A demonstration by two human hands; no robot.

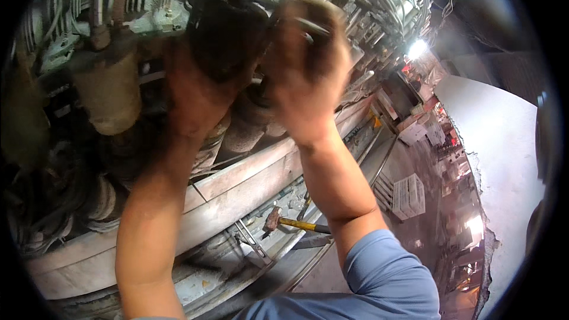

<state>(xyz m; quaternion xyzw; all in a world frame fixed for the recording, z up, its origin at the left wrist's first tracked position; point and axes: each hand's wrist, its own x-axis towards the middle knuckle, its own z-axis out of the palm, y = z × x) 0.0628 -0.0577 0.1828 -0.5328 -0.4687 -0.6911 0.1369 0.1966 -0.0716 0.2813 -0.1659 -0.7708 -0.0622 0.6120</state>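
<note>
Both my arms reach up into a large grimy machine. My left hand point(198, 98) is closed around the lower left side of a dark, blocky part point(228, 35), whose details are lost in shadow. Close beside it, my right hand point(305, 83) is raised and smeared by motion. Its fingers are near the dark part and a rounded brownish piece point(320, 15), but I cannot make out whether it grips either. Left of my hands hangs a dusty tan cylinder point(109, 92). More dusty cylinders point(243, 133) sit below and between my wrists.
A pale curved rail point(237, 192) runs beneath the machine parts. On the ledge below lie a hammer point(296, 224) with a yellow handle and a slotted metal bar point(252, 242). Pipes and hoses crowd overhead. A lamp point(418, 49) glows at far right, above a white slatted crate point(409, 197) on the floor.
</note>
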